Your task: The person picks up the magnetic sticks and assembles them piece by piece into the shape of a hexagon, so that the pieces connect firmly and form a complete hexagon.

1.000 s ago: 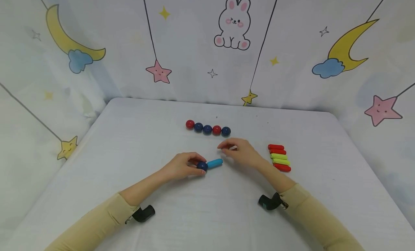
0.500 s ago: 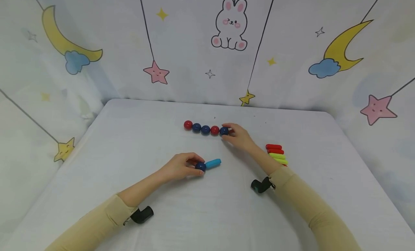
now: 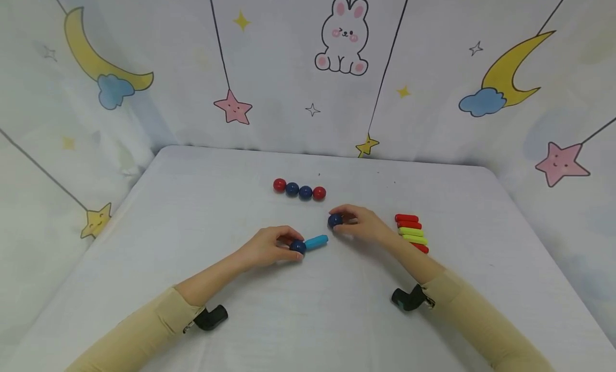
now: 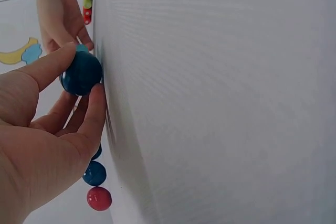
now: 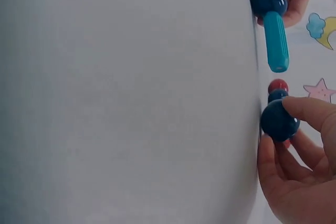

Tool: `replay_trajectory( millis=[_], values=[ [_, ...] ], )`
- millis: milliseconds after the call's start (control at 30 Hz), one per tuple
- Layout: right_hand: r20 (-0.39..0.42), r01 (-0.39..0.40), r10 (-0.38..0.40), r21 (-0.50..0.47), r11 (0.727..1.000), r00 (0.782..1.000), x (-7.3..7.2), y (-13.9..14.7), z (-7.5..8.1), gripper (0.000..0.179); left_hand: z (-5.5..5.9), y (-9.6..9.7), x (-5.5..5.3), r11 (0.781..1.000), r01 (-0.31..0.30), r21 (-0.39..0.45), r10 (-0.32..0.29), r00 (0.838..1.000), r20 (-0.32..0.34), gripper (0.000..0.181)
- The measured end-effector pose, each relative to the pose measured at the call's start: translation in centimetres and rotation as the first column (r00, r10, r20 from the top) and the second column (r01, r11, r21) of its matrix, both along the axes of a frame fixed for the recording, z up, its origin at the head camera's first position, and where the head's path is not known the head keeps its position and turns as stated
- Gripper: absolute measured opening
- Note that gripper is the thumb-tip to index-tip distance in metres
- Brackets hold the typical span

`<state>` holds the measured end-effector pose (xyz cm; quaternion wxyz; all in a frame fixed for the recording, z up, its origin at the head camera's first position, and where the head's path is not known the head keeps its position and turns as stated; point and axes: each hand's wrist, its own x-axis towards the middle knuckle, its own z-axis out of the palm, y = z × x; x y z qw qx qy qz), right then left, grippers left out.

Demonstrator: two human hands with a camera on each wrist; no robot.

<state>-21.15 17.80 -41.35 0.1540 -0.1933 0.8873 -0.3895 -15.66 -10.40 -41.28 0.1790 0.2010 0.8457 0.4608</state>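
My left hand (image 3: 271, 247) pinches a dark blue ball (image 4: 82, 73) between thumb and fingers. From that ball a light blue ridged stick (image 5: 276, 43) juts out toward the right; the two touch end to end. A second dark blue ball (image 5: 280, 120) is gripped by the thumb and fingers of my right hand (image 3: 360, 223). It is apart from the stick's free end, a little beyond it in the head view. Behind the hands lies a row of balls, with a red ball (image 3: 279, 185) at its left end and another red ball (image 3: 319, 193) at its right end.
Right of my right hand, red sticks (image 3: 407, 218) and yellow-green sticks (image 3: 411, 232) lie stacked side by side on the white table (image 3: 216, 185). A printed curtain (image 3: 289, 67) hangs behind the table's far edge.
My right hand reached to the row's right end, took hold of the dark blue ball there and brought it back toward the stick. The left hand stays in place with its ball.
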Motion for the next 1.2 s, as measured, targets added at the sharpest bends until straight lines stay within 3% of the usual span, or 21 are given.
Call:
replay_trajectory(
  millis=[200, 367, 667, 1033, 1200],
  values=[
    [0.034, -0.067, 0.069, -0.064, 0.996, 0.997, 2.2, 0.5, 0.1, 0.042, 0.0, 0.0, -0.1, 1.000, 0.002, 0.003, -0.002, 1.000, -0.012, 0.035],
    [0.041, -0.076, 0.080, -0.088, 0.993, 0.996, 2.9, 0.4, 0.1, 0.041, 0.0, 0.0, -0.1, 1.000, 0.006, -0.002, -0.007, 1.000, -0.015, 0.035],
    [0.078, -0.058, 0.066, -0.101, 0.993, 0.995, 3.0, 0.3, 0.1, 0.044, 0.2, 0.8, -0.4, 0.999, 0.011, -0.045, -0.012, 1.000, -0.027, 0.036],
    [0.083, -0.069, 0.082, -0.145, 0.987, 0.993, 3.0, 0.2, 0.2, 0.044, 0.1, 4.5, -2.5, 0.995, 0.079, -0.056, -0.085, 0.991, -0.106, 0.037],
    [0.100, -0.062, 0.076, -0.140, 0.988, 0.992, 2.9, 0.5, 0.0, 0.044, -0.3, 5.3, -2.9, 0.994, 0.065, -0.082, -0.076, 0.988, -0.136, 0.035]
  ],
)
